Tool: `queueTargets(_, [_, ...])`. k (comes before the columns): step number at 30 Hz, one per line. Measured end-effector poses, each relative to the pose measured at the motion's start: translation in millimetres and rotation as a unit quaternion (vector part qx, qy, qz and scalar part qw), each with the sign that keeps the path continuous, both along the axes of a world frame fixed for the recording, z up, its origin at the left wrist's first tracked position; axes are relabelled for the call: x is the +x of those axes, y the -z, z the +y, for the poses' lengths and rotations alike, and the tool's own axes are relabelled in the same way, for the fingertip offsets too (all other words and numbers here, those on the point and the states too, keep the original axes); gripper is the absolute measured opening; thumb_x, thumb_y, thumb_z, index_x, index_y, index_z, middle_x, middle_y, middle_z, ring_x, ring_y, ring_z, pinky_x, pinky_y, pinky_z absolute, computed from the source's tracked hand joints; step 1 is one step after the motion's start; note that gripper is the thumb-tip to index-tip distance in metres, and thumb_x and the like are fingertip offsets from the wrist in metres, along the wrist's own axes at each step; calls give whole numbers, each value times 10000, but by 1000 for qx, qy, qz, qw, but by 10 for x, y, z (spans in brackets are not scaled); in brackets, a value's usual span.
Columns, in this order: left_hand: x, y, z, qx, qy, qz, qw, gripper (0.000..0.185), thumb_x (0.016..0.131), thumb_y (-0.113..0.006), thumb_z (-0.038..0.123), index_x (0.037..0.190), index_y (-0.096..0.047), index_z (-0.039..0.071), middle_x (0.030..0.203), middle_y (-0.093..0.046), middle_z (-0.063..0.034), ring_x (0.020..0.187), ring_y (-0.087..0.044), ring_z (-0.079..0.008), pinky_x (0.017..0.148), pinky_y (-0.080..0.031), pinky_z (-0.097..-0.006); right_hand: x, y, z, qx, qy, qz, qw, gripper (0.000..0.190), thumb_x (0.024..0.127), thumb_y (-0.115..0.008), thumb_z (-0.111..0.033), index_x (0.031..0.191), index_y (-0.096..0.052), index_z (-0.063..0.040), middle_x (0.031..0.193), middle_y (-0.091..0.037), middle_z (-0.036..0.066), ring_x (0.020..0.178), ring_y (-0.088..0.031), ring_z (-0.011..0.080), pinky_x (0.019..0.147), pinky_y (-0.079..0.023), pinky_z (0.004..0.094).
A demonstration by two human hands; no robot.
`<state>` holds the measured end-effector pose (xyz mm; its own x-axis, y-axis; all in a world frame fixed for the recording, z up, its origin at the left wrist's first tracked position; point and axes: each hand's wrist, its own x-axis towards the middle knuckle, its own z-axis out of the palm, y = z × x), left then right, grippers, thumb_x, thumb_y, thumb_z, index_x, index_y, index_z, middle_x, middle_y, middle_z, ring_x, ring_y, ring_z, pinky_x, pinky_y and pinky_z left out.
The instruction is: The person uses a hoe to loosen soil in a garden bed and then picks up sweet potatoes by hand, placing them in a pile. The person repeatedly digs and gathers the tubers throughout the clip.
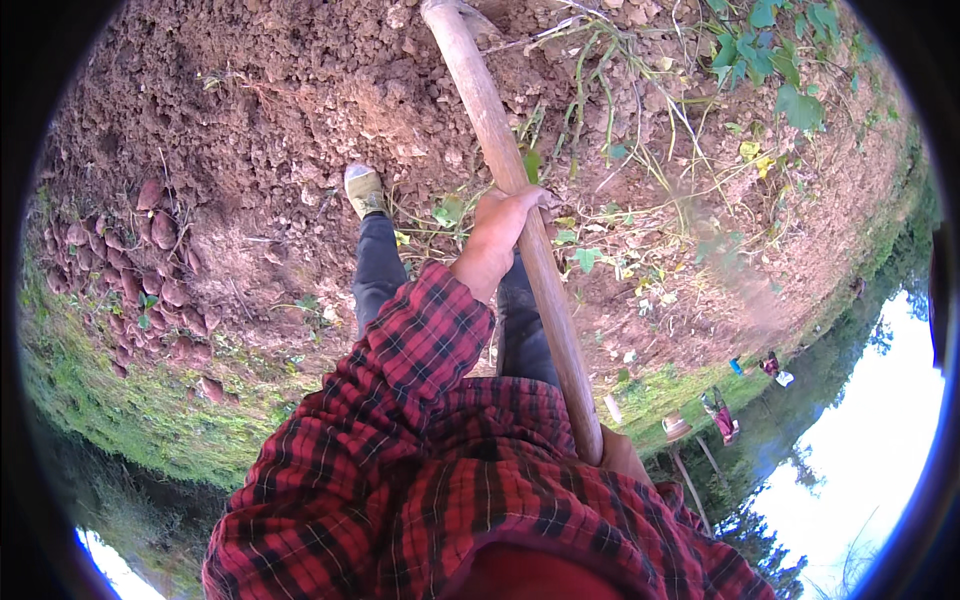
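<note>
A long wooden tool handle (555,300) runs from the top edge of the head view down to my waist. My left hand (499,229) is wrapped around its middle, with the back of the hand towards me. Close to my right side, my right hand (624,456) holds the butt end, its fingers mostly hidden behind the wood. The tool's head lies at the top edge and cannot be made out clearly. Beneath the handle are loose reddish soil clods (300,97) and cut green vine stems (600,82).
Reddish tubers, likely sweet potatoes (154,277), lie heaped on the left. Leafy vines (799,105) grow at the upper right. My left shoe (365,187) stands on the soil. Far right are two people (721,420), (771,366) and a pale basket-like container (675,427) on grass.
</note>
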<state>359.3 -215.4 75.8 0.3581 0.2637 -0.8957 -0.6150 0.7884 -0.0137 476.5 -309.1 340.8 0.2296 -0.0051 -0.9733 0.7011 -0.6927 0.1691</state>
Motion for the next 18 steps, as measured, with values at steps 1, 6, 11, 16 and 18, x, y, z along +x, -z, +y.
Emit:
queueTargets(1, [61,20,3,7,32,-8,999,196,764,-604,115,842,-534,-50,644,-556,-112,522,-581,-220,503,-527,-338,10,67,47,-16,35,15,999,431,686,-691,-252,962,-533,38,710,-593,177,671,-599,240,633,-457,353])
queueTargets(6, [255,481,129,-20,33,33,999,216,746,-595,95,908,-524,-27,711,-548,-112,616,-581,-212,562,-523,-349,440,681,-273,69,135,72,986,377,714,-672,-206,954,-521,43,694,-558,91,631,-531,142,582,-439,311])
queueTargets(11, [184,970,54,20,71,109,991,275,767,-599,187,978,-500,41,694,-513,-69,601,-525,-187,585,-483,-340,494,1291,-883,170,151,135,964,341,719,-666,-242,896,-504,0,727,-557,161,692,-566,241,640,-435,351])
queueTargets(16, [201,443,-384,21,92,156,983,215,796,-571,208,919,-536,35,710,-494,-60,609,-511,-183,553,-462,-326,640,994,-1317,155,175,199,952,354,723,-654,-268,946,-521,-26,808,-588,208,795,-602,350,690,-457,383])
queueTargets(18, [128,103,-537,13,102,203,974,198,758,-604,167,864,-549,8,675,-523,-69,568,-523,-183,514,-457,-317,669,880,-1512,139,213,242,936,366,728,-650,-276,967,-521,-30,816,-597,202,801,-606,349,699,-463,389])
